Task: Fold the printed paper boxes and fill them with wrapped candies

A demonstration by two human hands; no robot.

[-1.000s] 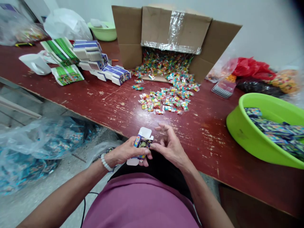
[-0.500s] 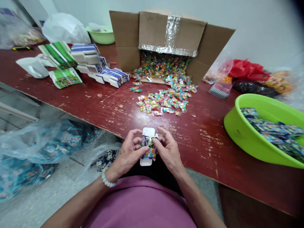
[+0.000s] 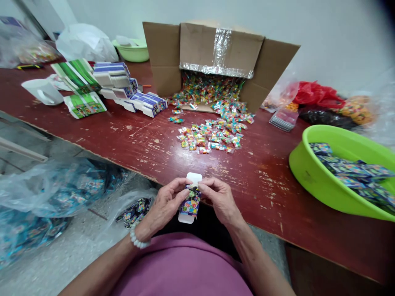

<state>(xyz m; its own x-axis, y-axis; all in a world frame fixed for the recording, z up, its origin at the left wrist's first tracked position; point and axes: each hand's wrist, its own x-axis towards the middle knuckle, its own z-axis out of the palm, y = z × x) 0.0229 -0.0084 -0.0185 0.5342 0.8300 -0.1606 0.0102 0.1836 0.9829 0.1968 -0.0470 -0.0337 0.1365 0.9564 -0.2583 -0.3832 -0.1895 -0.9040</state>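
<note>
A small printed cardboard box (image 3: 191, 200), dark with colourful pictures, is held between my two hands in front of my body at the table's edge. White flaps stick out at its top and bottom. My left hand (image 3: 169, 201) pinches the upper left side with thumb and fingers. On the other side, my right hand (image 3: 220, 201) grips the upper right edge near the top flap, thumb in front. Beyond my hands lie several small clear packets of coloured candy (image 3: 210, 135) on the red table (image 3: 138, 152).
Candy packets spill from an open carton (image 3: 222, 49) at the back. Flat box stacks (image 3: 148, 102) and a white mug (image 3: 43, 91) sit left. A green basin (image 3: 304, 168) at right holds filled dark packs. Plastic bags (image 3: 61, 193) lie on the floor at left.
Both hands have shifted to the top end of the box, with the fingertips now near its upper flap. The box is slightly lower and tilted, and more of its printed front shows.
</note>
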